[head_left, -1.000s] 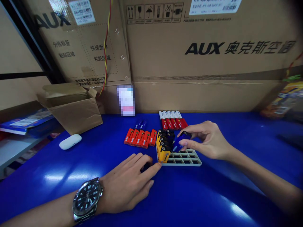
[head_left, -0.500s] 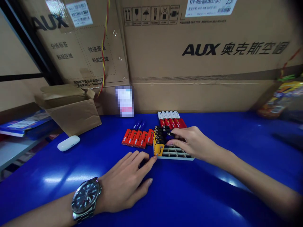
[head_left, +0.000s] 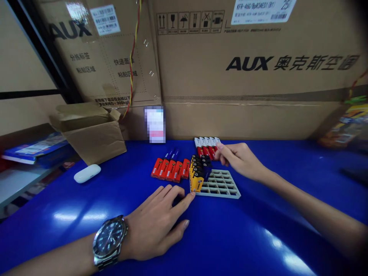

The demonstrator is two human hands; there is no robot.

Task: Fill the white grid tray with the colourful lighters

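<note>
A grey grid tray (head_left: 222,186) lies on the blue table, and its left column holds yellow-and-black batteries (head_left: 197,172) with a dark blue battery (head_left: 206,168) beside them. My left hand (head_left: 156,226), a watch (head_left: 110,240) on its wrist, lies flat with fingers spread, fingertips at the tray's near-left corner. My right hand (head_left: 240,159) reaches past the tray. Its thumb and forefinger pinch the rightmost battery of the red-and-white row (head_left: 204,145). Orange-red batteries (head_left: 171,168) lie left of the tray, with blue ones (head_left: 171,154) behind them.
An open small cardboard box (head_left: 92,134) and a white earbud case (head_left: 87,173) sit at the left. Large AUX cartons (head_left: 244,69) wall off the back of the table. Books (head_left: 34,147) lie on a lower shelf at far left, and a colourful package (head_left: 345,126) is at the right.
My right hand set the dark blue battery into the tray, let go, and moved back to the red-and-white row. My left hand stayed at the tray's corner.
</note>
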